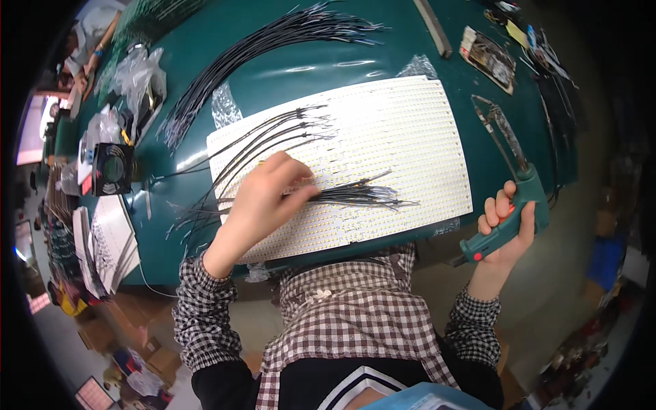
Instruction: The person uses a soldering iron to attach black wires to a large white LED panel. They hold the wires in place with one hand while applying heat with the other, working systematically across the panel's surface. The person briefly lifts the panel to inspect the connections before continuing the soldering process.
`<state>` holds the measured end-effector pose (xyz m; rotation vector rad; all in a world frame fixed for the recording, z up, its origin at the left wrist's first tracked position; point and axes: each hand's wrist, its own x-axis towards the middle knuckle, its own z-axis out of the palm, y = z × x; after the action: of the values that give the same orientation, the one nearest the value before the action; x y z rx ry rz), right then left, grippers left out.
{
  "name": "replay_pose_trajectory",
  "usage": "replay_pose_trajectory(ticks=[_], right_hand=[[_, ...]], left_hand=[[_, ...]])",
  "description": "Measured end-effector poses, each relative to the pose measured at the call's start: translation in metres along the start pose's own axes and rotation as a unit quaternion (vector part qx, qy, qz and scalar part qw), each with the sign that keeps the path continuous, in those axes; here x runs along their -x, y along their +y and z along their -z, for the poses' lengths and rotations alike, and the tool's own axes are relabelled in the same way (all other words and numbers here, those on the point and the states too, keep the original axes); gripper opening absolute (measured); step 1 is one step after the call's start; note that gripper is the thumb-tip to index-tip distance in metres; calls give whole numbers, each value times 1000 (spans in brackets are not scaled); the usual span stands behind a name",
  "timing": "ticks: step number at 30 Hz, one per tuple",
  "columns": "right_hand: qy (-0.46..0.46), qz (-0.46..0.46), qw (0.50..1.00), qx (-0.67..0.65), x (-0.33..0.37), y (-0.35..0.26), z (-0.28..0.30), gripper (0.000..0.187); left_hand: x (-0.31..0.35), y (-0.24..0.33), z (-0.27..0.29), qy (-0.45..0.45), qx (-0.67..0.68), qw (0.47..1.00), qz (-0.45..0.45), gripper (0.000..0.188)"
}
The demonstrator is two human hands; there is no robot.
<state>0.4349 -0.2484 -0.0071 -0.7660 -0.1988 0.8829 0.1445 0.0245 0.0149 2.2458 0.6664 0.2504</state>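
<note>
A white LED panel (389, 116) with rows of small yellow dots lies on the green table in front of me. Over its lower left part is my left hand (273, 191), fingers bent and closed at a bundle of thin black wires (362, 193); the hand hides part of the bundle. Farther up the panel, several separate black wires (273, 130) with bared ends lie side by side. Off the panel's right edge, my right hand (509, 225) grips a green soldering gun (533, 188) by its handle, its metal tip pointing up and away from me.
A large bundle of black wires (253, 58) curves across the far table. A small black fan (113, 169) and plastic bags (140, 78) stand at the left. At the far right lie a dirty tray (487, 58), a bar (434, 27) and loose tools (540, 48).
</note>
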Motion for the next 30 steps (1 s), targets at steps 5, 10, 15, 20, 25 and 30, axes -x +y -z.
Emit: replay_pose_trajectory(ticks=[5,10,15,20,25,30], right_hand=[[-41,-18,999,31,-1,-6,-19,49],[-39,-24,998,42,0,-9,-26,50],[-29,-22,997,63,3,-14,-32,52],[-31,-41,996,67,1,-8,-41,53],[-32,-37,994,97,8,-10,-46,54],[-12,-58,992,113,8,-13,-48,57]], left_hand=[[1,1,-3,-87,-7,995,-47,14],[14,14,0,-30,-3,999,-18,14],[28,4,24,-59,-170,983,25,20],[-10,29,2,-5,-105,992,-73,24],[-27,16,-11,-37,-23,997,-61,13],[-22,21,-7,24,30,998,-40,11]])
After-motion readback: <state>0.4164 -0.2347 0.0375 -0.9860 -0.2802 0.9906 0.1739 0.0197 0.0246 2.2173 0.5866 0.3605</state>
